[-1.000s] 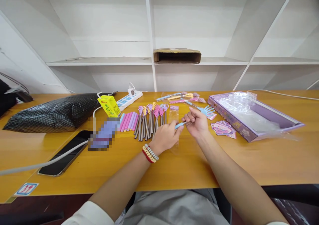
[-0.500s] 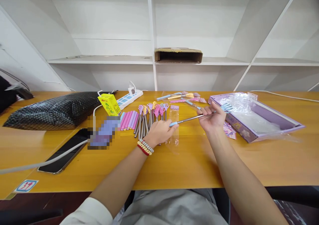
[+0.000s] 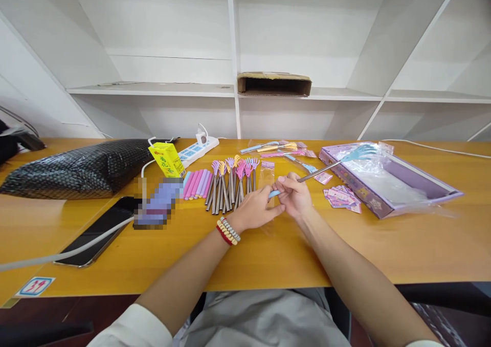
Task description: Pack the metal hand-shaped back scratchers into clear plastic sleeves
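While the left hand (image 3: pixel 253 207) pinches the smooth blue grip of a scratcher (image 3: pixel 321 171), its thumb stretched out toward the other palm, the right hand (image 3: pixel 294 196) curls its fingers around the shaft where it leaves that grip. The scratcher is held aslant above the table (image 3: pixel 383 255), its slim, shiny metal rod running up and right to a pale blue, fanned plastic claw that shows in front of the box (image 3: pixel 355 189). This box is shallow purple card, printed along the side, with crinkled clear film inside. Just beside it lie glossy cards (image 3: pixel 339 198), overlapping loosely.

Beyond the hands, a flat clear sleeve (image 3: pixel 267 170) shows its printed header. To the left, steel rods (image 3: pixel 223 191) with curved pink, purple and yellow claws crowd together, next to a row of matte round tubes (image 3: pixel 195 184) in pink, lilac and blue. Farther left stand a boxy yellow carton (image 3: pixel 169 160) and a bulging black bag (image 3: pixel 76 173) of bubbly plastic. Beaded bracelets (image 3: pixel 228 231) ring the left wrist.
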A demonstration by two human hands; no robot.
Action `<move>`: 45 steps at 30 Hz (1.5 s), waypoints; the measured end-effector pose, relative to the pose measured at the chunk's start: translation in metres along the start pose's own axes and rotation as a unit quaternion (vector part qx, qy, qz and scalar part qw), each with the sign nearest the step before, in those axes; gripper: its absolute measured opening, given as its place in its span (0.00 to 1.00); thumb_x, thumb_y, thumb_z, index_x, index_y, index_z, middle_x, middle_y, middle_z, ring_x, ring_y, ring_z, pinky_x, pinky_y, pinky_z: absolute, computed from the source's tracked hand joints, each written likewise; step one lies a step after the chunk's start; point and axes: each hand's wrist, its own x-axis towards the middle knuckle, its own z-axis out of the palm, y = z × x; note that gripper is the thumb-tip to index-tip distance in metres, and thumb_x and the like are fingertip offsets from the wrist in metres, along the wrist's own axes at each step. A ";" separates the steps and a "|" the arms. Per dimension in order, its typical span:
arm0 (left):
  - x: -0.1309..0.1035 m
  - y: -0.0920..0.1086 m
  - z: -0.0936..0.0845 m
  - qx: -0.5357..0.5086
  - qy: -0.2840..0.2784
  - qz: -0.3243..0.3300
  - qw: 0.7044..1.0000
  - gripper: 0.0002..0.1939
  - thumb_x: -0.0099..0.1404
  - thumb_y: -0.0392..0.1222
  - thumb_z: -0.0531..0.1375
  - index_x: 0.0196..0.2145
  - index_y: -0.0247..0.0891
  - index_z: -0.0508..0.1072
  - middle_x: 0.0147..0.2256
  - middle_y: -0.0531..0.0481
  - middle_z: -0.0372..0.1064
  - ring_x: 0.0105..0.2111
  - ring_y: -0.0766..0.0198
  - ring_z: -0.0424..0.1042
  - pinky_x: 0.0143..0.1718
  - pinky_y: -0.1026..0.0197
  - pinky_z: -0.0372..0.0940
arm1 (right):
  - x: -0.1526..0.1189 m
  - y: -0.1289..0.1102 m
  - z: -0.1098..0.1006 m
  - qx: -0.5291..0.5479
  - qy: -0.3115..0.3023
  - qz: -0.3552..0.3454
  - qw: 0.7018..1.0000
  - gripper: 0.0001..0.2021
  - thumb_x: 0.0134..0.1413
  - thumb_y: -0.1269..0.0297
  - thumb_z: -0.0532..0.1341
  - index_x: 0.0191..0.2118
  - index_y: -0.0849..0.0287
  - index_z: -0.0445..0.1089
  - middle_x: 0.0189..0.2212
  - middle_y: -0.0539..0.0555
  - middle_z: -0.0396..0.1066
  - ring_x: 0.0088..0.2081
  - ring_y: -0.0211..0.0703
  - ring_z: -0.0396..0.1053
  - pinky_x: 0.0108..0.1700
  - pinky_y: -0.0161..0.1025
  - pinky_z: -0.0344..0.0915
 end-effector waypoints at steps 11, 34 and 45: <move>0.001 0.016 0.006 0.093 0.010 -0.078 0.993 0.17 0.63 0.53 0.51 0.43 0.41 0.70 0.34 0.45 0.73 0.35 0.56 0.72 0.34 0.60 0.61 | -0.007 0.000 0.011 -0.029 0.052 -0.030 0.998 0.29 0.33 0.77 0.65 0.16 0.60 0.35 0.08 0.39 0.40 0.11 0.26 0.43 0.15 0.31 0.47; -0.001 0.018 0.009 0.043 0.068 -0.004 0.997 0.07 0.64 0.42 0.52 0.39 0.38 0.64 0.38 0.46 0.68 0.39 0.59 0.69 0.39 0.60 0.62 | 0.000 -0.003 0.003 -0.002 0.120 -0.040 0.992 0.29 0.35 0.75 0.63 0.20 0.58 0.34 0.09 0.38 0.38 0.11 0.26 0.40 0.15 0.31 0.45; -0.002 0.016 0.009 0.106 0.020 -0.081 0.991 0.17 0.64 0.54 0.50 0.40 0.39 0.66 0.32 0.44 0.72 0.33 0.55 0.72 0.31 0.59 0.61 | -0.011 -0.003 0.013 -0.031 0.070 -0.035 0.996 0.30 0.34 0.74 0.65 0.18 0.59 0.35 0.09 0.39 0.39 0.11 0.26 0.40 0.14 0.31 0.43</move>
